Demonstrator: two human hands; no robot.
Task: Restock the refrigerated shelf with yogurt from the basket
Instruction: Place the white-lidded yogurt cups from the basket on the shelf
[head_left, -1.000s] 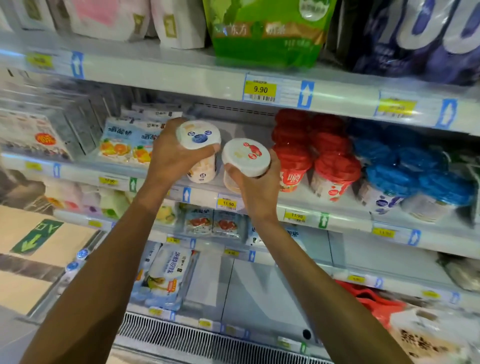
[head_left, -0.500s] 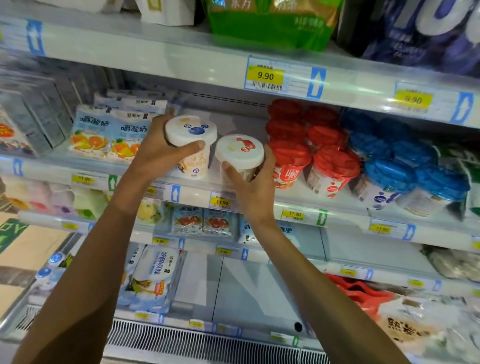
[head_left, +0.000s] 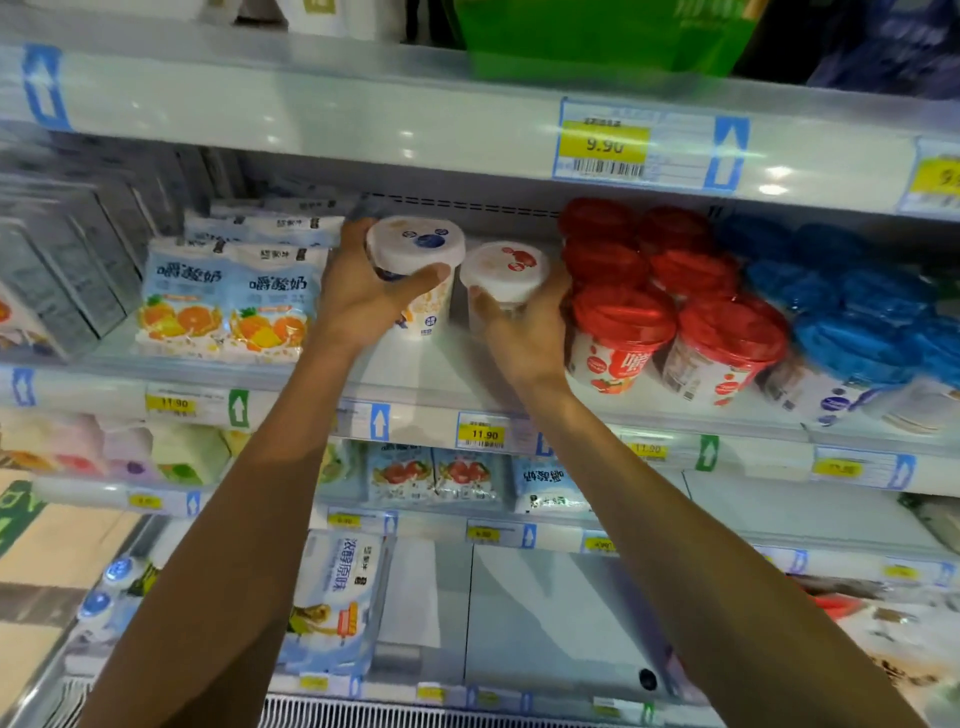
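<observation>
Just left of the red-lidded cups (head_left: 623, 322), over the bare gap on the refrigerated shelf (head_left: 426, 374), I have two yogurt tubs going in together. My left hand (head_left: 363, 301) has its grip curled round the blue-marked tub (head_left: 415, 244), thumb across the front. My right hand (head_left: 524, 332) grips the red-marked tub (head_left: 504, 270) from below, close beside those red-lidded cups. I cannot tell whether either base touches the shelf. I judge this the placing step; next I should set both down upright, slide them back beside the red-lidded cups, then loosen each grip
</observation>
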